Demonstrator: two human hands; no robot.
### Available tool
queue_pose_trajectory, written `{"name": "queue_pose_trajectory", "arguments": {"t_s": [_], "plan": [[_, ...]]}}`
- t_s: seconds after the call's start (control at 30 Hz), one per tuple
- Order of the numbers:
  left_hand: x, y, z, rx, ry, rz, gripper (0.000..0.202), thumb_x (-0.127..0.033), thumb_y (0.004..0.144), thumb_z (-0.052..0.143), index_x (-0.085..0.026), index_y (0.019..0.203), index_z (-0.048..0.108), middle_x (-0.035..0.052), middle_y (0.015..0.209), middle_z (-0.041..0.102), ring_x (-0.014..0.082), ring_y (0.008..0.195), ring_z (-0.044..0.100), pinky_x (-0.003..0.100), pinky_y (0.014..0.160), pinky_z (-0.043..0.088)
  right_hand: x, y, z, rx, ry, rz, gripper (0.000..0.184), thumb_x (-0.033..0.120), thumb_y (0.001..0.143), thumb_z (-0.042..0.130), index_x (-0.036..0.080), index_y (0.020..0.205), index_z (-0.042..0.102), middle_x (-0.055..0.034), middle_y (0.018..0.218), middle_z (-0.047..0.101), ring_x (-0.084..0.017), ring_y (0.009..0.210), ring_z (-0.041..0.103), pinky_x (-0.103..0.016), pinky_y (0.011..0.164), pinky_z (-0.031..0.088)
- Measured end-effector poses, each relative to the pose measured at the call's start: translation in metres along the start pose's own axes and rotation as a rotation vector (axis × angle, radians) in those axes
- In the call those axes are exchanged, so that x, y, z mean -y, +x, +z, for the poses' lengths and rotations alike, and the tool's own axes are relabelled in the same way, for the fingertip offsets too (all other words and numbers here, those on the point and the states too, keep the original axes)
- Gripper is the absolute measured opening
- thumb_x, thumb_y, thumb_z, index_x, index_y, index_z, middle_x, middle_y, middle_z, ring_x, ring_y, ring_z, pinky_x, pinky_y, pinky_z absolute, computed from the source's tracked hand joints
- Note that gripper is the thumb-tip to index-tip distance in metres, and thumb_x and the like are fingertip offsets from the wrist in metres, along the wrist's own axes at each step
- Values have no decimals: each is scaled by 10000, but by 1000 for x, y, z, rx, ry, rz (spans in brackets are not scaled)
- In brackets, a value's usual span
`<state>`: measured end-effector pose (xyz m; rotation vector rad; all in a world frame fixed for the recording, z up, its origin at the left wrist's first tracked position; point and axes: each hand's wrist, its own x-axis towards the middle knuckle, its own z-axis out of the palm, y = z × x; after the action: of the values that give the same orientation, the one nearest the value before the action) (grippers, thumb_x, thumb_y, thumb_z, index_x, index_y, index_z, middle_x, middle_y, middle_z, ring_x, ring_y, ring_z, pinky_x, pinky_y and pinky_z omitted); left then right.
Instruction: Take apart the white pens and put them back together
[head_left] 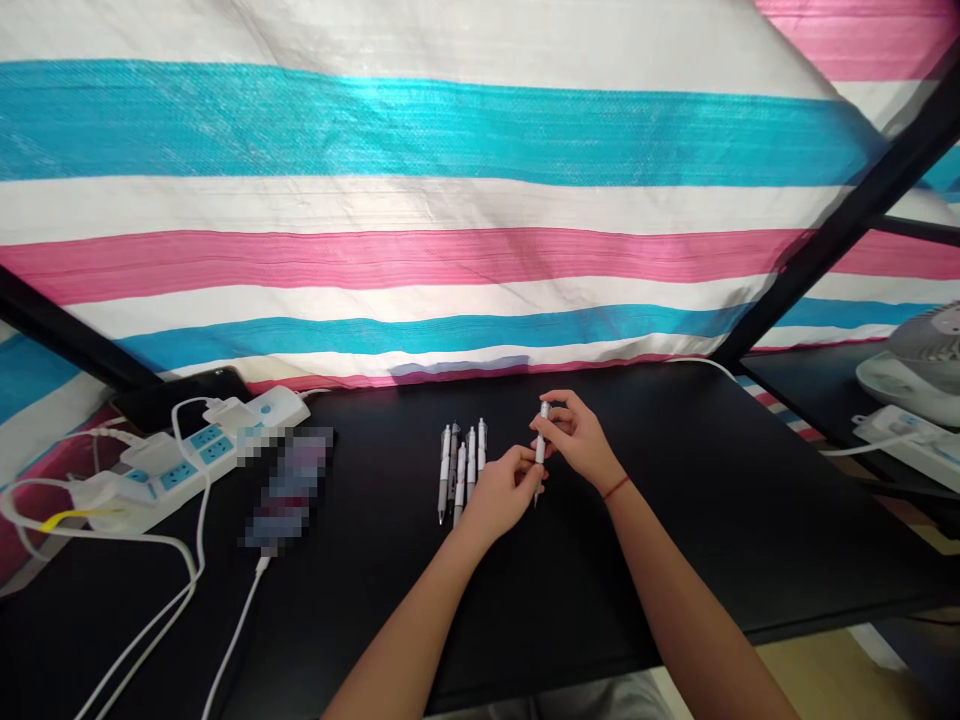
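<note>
We have both hands together above a matte black tabletop (697,540), working on a slim white pen (540,450) that stands nearly upright between them. Our right hand (577,440), with a thin red string (616,487) around its wrist, is curled and pinches the upper barrel between thumb and fingers. Our left hand (499,492) is half closed, its fingers (521,465) curving in around the lower barrel, so both hands appear to have hold of the pen. As we judge it, the step in hand is this close handling of the one pen, held apart from the rest. Just left of our hands lie five similar white pens (460,470), side by side and partly overlapping, their smooth barrels catching the light and their narrow tips pointing toward us. Further left sits a long white power strip (180,460) with blue socket faces, trailing glossy white cables (199,530), and beside it a pixelated object (289,490) we cannot identify. Behind the table hangs a woven tarpaulin (450,135) striped in blue, pink and white, crossed by a black metal bar (847,230).
</note>
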<state>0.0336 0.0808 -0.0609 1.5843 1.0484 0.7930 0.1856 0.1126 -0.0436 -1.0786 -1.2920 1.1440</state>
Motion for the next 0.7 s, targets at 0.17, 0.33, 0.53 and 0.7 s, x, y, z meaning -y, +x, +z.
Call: {"name": "queue_pose_trajectory", "arguments": {"t_s": [0.17, 0.33, 0.53, 0.7], "plan": [[0, -1, 1, 0, 0, 0, 200, -327, 858, 489, -200, 988, 573, 43, 887, 699, 161, 754, 670, 282, 706, 510, 1, -1, 0, -16, -17, -7, 439, 390, 732, 653, 232, 1086, 448, 22, 723, 617, -188, 584, 667, -280, 471, 548], [-1, -1, 0, 12, -26, 12, 196, -331, 859, 491, -205, 982, 577, 42, 877, 700, 164, 754, 668, 283, 697, 509, 2, 0, -1, -19, -20, 0, 405, 398, 720, 665, 229, 1038, 480, 9, 733, 630, -191, 577, 665, -287, 473, 549], [1, 0, -1, 6, -42, 13, 216, -334, 864, 489, -197, 1007, 576, 53, 881, 692, 167, 758, 668, 285, 695, 507, 2, -1, -1, -23, 14, 3, 446, 416, 717, 678, 217, 1058, 471, -10, 753, 643, -202, 598, 672, -296, 484, 553], [1, 0, 0, 2, -30, 12, 216, -339, 868, 482, -198, 1003, 575, 48, 871, 686, 167, 748, 663, 293, 698, 508, -2, 1, -1, -8, 10, -3, 498, 428, 741, 655, 224, 1138, 434, -11, 784, 638, -190, 608, 666, -287, 490, 548]]}}
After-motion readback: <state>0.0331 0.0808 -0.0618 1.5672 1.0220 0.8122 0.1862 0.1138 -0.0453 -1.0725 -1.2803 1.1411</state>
